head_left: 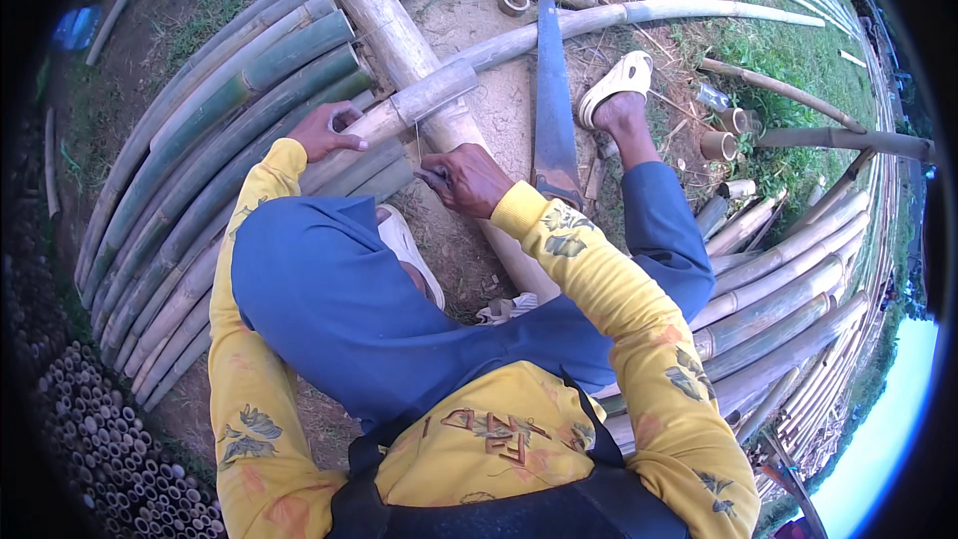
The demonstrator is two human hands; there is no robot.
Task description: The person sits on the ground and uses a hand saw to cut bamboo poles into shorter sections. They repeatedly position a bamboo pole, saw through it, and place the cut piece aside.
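A pale bamboo pole (509, 43) lies across a thick bamboo log (399, 40), with a short grey split bamboo piece (436, 95) resting over it. My left hand (324, 130) is curled around the pole's left end, thumb below and fingers above. Just below the split piece, my right hand (464, 180) is closed in a pinch. A thin strand (418, 140) runs from its fingertips up toward the pole; whether it is string or a sliver cannot be made out. To the right of that hand lies a handsaw (555, 90) with a wide blue-grey blade.
Long green bamboo poles (249, 80) are stacked at left, more poles (798, 279) at right. Cut bamboo ends (120, 439) pile up at lower left. Short bamboo rings (717, 146) and a clear plastic bottle (713, 97) sit beyond my sandalled right foot (619, 90).
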